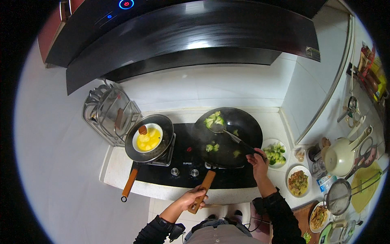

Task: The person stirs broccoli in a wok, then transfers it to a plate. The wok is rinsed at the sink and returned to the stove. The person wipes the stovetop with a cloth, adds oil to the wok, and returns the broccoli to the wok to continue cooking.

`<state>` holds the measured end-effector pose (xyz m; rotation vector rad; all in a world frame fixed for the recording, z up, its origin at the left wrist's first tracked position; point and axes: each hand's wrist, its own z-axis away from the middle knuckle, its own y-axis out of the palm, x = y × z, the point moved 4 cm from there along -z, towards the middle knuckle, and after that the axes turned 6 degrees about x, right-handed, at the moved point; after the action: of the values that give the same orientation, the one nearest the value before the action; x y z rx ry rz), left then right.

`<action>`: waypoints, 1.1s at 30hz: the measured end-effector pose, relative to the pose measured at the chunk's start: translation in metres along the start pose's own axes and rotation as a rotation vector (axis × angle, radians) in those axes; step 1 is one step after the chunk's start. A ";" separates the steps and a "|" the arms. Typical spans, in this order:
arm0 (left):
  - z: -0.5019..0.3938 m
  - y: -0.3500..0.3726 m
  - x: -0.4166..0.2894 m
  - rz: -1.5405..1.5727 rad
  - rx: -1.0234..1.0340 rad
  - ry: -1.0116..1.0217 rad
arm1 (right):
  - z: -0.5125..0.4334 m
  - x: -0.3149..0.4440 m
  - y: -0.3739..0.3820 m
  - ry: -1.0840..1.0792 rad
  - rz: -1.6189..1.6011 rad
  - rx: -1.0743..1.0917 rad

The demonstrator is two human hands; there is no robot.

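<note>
My left hand [192, 198] is closed around the wooden handle [206, 186] of a large dark wok [227, 158] on the right side of the cooktop. My right hand [259, 163] holds a long-handled metal ladle [234, 137] by its dark handle, over the wok. Broccoli florets [214, 120] lie in and beside the ladle's bowl at the wok's upper left; a few smaller pieces [212, 148] lie lower in the wok. Right of the wok, a white plate [264, 143] holds more broccoli [275, 154].
A glass-lidded pan [131, 149] with a white bowl of yellow food [148, 139] sits on the left burner. The range hood [195, 33] hangs above. Plates of cooked food [298, 182], a strainer [338, 196] and a cream-coloured pot [338, 157] stand at right; a metal rack [137, 111] is at left.
</note>
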<state>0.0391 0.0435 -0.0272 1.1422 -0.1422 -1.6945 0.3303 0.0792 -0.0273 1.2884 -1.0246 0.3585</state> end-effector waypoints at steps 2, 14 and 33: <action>0.000 -0.001 0.001 0.003 0.006 -0.004 | 0.002 0.009 -0.006 -0.009 -0.011 -0.001; 0.000 -0.002 0.001 0.069 0.027 -0.003 | 0.077 0.156 -0.085 -0.205 0.052 -0.169; 0.001 0.000 -0.001 0.023 0.025 0.029 | 0.093 0.219 -0.080 -0.054 0.778 -0.317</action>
<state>0.0385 0.0436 -0.0263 1.1789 -0.1585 -1.6590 0.4671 -0.0955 0.0898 0.5773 -1.5417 0.7153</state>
